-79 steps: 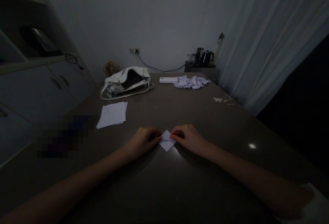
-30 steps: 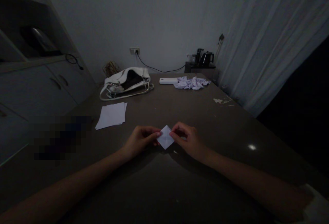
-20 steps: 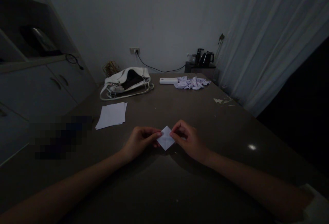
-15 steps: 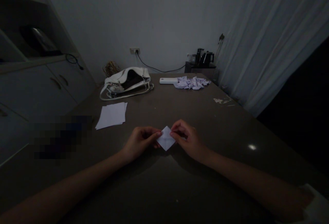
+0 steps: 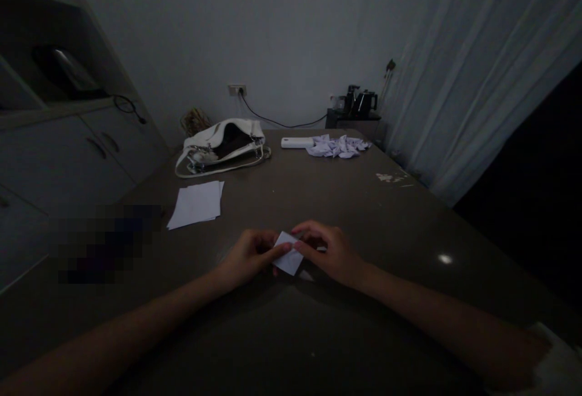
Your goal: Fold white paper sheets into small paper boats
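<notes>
Pinching a folded paper square point(image 5: 287, 264) between left hand point(image 5: 248, 258) and right hand point(image 5: 334, 255); paper sheets point(image 5: 196, 203) remain flat, folded pieces point(image 5: 339, 147) heaped.

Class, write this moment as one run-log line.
left hand: holding folded paper; right hand: thumb on it; beyond left hand: paper sheets; farther back: white bag

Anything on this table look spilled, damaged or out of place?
Yes: pale, ragged marks near the right edge of the table stand out against its dark surface; scraps or surface damage, I cannot tell.
</notes>
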{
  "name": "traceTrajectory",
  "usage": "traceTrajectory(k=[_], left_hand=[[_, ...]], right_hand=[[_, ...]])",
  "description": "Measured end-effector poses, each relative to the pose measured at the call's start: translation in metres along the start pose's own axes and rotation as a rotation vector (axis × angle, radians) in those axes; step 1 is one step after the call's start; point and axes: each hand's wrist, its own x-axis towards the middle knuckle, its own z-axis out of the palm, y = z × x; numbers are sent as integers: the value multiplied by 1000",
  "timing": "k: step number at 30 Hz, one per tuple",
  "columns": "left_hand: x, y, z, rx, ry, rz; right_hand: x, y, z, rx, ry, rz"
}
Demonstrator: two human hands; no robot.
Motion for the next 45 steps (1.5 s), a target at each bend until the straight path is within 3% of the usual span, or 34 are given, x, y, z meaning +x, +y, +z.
traceTrajectory(k=[4, 10, 22, 26, 35, 45], left_hand=[[1, 3, -2, -14, 63, -6], [2, 6, -3, -32, 72, -12], [1, 0, -5, -67, -22, -10], [1, -2, -4, -104, -83, -38], [-1, 2, -2, -55, -85, -55], [5, 0, -7, -111, -182, -39]], right_hand=[[3, 5, 0, -24, -40, 82], [4, 5, 0, 38, -54, 66], [1, -1, -1, 10, -47, -6], [0, 0, -1, 79, -119, 10], [1, 3, 0, 42, -226, 41], [6, 6, -4, 25, 26, 88]])
